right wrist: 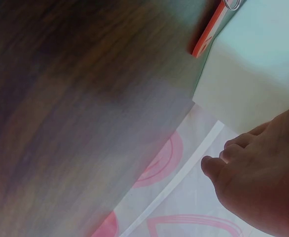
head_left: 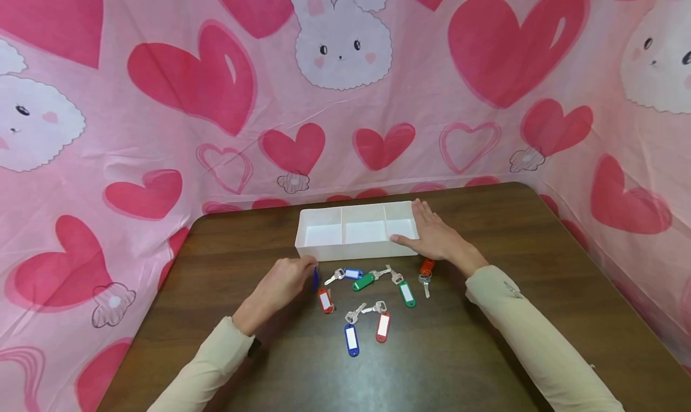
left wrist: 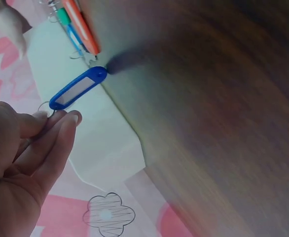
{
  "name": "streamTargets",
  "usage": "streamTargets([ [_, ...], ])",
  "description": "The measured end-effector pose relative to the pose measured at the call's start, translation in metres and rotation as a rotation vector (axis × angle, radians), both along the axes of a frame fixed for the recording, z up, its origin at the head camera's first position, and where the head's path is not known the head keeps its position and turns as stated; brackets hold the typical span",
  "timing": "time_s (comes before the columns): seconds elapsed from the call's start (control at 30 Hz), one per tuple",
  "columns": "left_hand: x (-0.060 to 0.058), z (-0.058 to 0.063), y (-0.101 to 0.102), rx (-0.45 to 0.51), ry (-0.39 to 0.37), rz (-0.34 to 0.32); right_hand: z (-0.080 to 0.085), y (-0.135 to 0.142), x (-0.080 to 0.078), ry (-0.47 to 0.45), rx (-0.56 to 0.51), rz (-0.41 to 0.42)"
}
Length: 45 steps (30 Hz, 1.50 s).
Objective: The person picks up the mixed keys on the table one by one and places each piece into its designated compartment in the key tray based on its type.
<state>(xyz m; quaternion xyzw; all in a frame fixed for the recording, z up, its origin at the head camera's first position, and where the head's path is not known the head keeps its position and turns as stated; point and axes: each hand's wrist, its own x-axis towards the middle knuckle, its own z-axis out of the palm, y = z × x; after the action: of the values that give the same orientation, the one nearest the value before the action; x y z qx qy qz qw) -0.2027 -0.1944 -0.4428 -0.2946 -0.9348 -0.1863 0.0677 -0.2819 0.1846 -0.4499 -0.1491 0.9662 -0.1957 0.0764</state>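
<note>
In the head view, my left hand (head_left: 285, 282) is at the front left corner of a white three-compartment box (head_left: 356, 251). Its fingertips pinch the ring end of a blue key tag (left wrist: 79, 89), which points away from the fingers in the left wrist view; its key is hidden by the fingers. My right hand (head_left: 438, 237) rests on the box's right end, fingers stretched along the side and thumb over the rim. Nearest to it lies an orange-red key tag (head_left: 427, 267) with a key. The box's compartments show bare floors.
Before the box lie several tagged keys: blue tags (head_left: 352, 340) (head_left: 353, 273), green tags (head_left: 407, 294) (head_left: 363, 282) and red tags (head_left: 382, 327) (head_left: 325, 301). They rest on a brown wooden table (head_left: 432, 370). A pink heart-print cloth (head_left: 378, 106) hangs behind.
</note>
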Motion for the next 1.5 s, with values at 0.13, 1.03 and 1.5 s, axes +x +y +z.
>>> streamTargets([
  [0.13,-0.001,0.003,0.003,0.041,-0.024,0.013,-0.001,0.001,-0.001,0.005,0.001,0.000],
  [1.03,-0.002,0.022,0.011,0.232,-0.005,0.015,0.001,-0.001,0.001,0.032,0.060,0.006],
  [1.5,-0.005,0.029,0.004,0.347,-0.003,0.052,0.002,-0.002,0.001,0.024,0.057,0.005],
])
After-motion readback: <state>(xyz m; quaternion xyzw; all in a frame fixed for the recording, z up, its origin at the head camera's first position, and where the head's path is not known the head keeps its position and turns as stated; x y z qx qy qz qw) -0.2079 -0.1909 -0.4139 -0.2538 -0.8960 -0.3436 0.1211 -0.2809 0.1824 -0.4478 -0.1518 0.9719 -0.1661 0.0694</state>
